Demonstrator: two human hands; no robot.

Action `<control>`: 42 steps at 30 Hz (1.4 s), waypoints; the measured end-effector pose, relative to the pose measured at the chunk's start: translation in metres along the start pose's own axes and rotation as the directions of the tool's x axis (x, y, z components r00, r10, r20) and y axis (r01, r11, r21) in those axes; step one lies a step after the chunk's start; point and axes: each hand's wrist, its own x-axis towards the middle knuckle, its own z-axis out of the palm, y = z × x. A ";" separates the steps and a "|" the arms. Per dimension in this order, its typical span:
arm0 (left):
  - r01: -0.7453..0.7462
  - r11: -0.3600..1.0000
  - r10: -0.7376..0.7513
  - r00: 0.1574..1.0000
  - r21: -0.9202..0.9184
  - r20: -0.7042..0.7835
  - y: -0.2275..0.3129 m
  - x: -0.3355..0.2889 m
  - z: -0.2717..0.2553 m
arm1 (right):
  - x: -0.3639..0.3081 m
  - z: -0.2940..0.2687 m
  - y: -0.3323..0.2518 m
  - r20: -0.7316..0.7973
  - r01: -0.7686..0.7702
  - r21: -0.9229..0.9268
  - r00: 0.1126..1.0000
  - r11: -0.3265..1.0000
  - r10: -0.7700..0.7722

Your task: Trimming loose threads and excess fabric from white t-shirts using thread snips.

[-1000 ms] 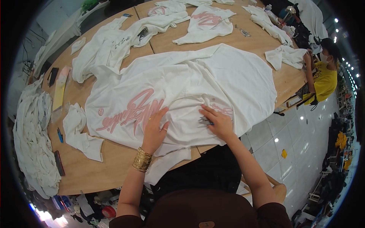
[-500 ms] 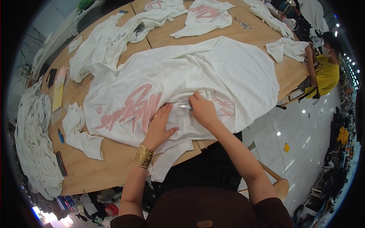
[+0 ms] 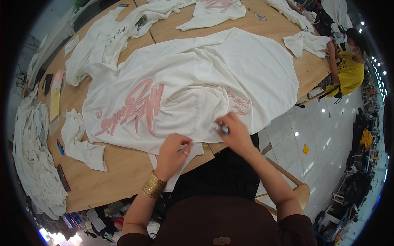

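A large white garment (image 3: 197,61) with pink script lettering lies rumpled across the table in front of me. My left hand (image 3: 171,155), gold bangles at its wrist, hovers at the garment's near edge with thumb and fingers drawn together. Whatever they may pinch is too small to make out. Over the right part of the cloth, beside the smaller pink lettering, my right hand (image 3: 237,133) is closed around a small blue and metal tool that looks like thread snips (image 3: 223,128). Its fingertips are slightly blurred.
White pieces (image 3: 86,141) and a long white heap (image 3: 39,160) lie to the left, near a blue tool (image 3: 60,147). More white garments (image 3: 211,16) lie at the far side. A person in yellow (image 3: 349,74) handles white cloth (image 3: 305,43) at the right.
Both hands have lifted off the cloth and come nearer to me, the right also moving rightward. My left hand's spread fingers have drawn together. The whole view has shifted slightly.
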 end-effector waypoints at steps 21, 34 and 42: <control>0.010 1.000 -0.011 0.999 -0.014 -0.039 0.014 0.019 0.014 | 0.001 -0.011 -0.033 0.097 -0.173 0.221 0.983 0.960 0.155; 0.454 0.660 -0.383 0.889 -0.599 0.251 0.035 0.042 -0.005 | -0.002 -0.008 -0.046 -0.118 -0.045 0.227 0.990 0.973 0.074; 0.295 0.708 -0.272 0.952 -0.642 0.137 0.045 0.045 0.023 | -0.026 -0.014 -0.045 -0.067 -0.134 0.220 0.986 0.966 0.152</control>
